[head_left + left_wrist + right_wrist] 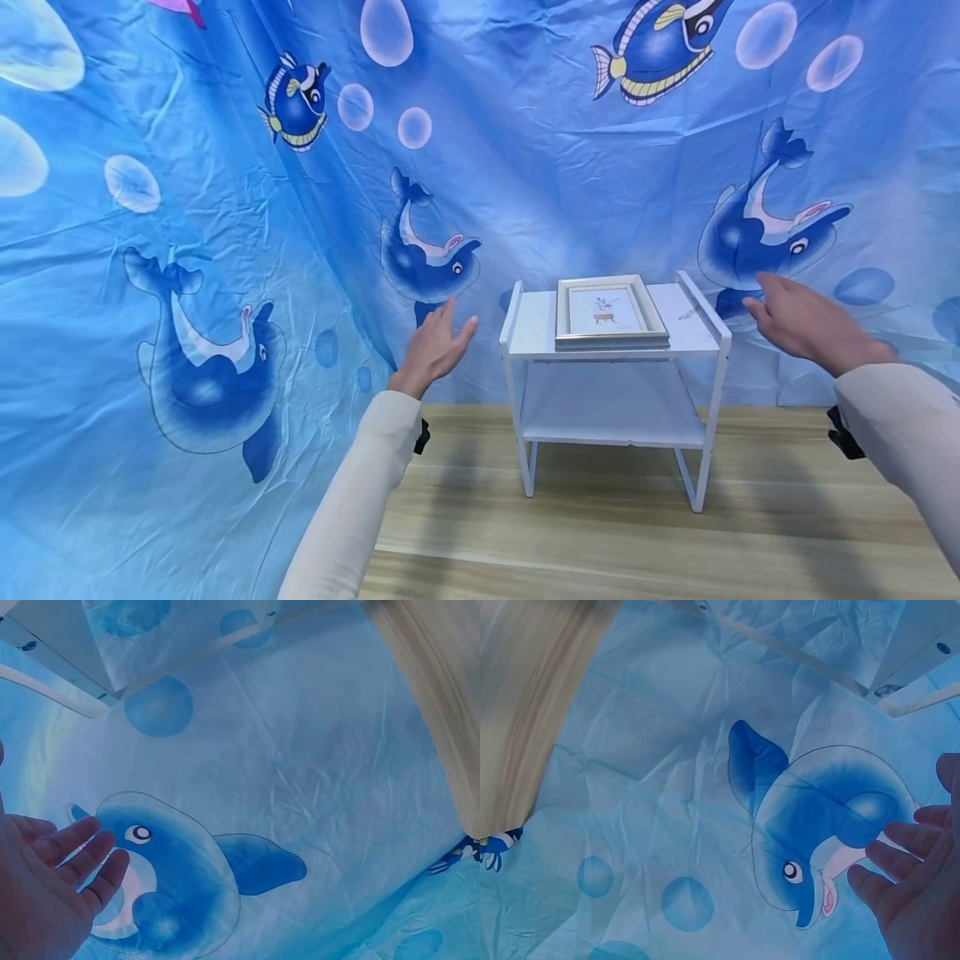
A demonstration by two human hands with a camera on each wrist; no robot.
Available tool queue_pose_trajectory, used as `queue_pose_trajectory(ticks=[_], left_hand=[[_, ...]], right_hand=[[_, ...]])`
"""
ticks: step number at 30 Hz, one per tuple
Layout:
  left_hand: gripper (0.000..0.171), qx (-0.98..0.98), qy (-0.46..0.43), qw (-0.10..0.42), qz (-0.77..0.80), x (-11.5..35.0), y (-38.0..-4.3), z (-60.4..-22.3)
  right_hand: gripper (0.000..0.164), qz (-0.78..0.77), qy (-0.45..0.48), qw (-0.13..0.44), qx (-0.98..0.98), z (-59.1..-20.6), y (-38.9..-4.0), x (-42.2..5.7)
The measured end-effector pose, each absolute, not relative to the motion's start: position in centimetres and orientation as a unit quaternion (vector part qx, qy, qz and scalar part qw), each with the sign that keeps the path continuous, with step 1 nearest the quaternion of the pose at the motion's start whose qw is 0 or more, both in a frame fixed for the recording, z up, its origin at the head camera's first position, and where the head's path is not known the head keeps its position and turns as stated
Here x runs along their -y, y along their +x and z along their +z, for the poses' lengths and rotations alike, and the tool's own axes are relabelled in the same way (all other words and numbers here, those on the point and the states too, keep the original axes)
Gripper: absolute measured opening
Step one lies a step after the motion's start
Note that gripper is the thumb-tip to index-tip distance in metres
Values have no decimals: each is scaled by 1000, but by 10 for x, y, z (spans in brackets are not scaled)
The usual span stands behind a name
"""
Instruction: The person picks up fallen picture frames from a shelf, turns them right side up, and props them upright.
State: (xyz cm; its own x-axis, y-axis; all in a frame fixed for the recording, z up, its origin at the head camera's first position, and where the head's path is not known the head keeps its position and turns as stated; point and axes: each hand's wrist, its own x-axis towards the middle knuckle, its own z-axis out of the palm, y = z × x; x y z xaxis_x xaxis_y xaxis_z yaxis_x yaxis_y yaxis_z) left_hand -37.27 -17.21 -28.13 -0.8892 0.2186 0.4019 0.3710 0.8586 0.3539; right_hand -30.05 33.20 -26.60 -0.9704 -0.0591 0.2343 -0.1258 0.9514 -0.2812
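A silver-edged picture frame (611,312) lies flat on the top shelf of a small white table (686,333); its print shows a small drawing on white. To the left of the table my left hand (435,346) is held out in the air, fingers extended and thumb apart. On the other side my right hand (806,321) reaches forward, also touching nothing. The left wrist view shows the left hand (56,881) with fingers slightly bent and its palm bare. Loosely extended fingers of the right hand (922,870) appear in the right wrist view.
The white table has a lower shelf (611,408) and slim legs standing on a wood-patterned floor (592,550). Behind and to the left hangs a blue curtain (525,167) printed with dolphins, fish and bubbles. A small mark (687,315) shows on the tabletop right of the frame.
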Motion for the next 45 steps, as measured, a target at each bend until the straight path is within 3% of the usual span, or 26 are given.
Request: queue_pose_trajectory(ticks=[16, 45], left_hand=[[78, 940, -175, 179, -231, 144, -369, -268], [76, 946, -194, 180, -189, 91, -362, -248]], right_hand=[[83, 162, 48, 116, 979, -260, -303, -315], [95, 176, 91, 107, 974, -242, -311, -282]])
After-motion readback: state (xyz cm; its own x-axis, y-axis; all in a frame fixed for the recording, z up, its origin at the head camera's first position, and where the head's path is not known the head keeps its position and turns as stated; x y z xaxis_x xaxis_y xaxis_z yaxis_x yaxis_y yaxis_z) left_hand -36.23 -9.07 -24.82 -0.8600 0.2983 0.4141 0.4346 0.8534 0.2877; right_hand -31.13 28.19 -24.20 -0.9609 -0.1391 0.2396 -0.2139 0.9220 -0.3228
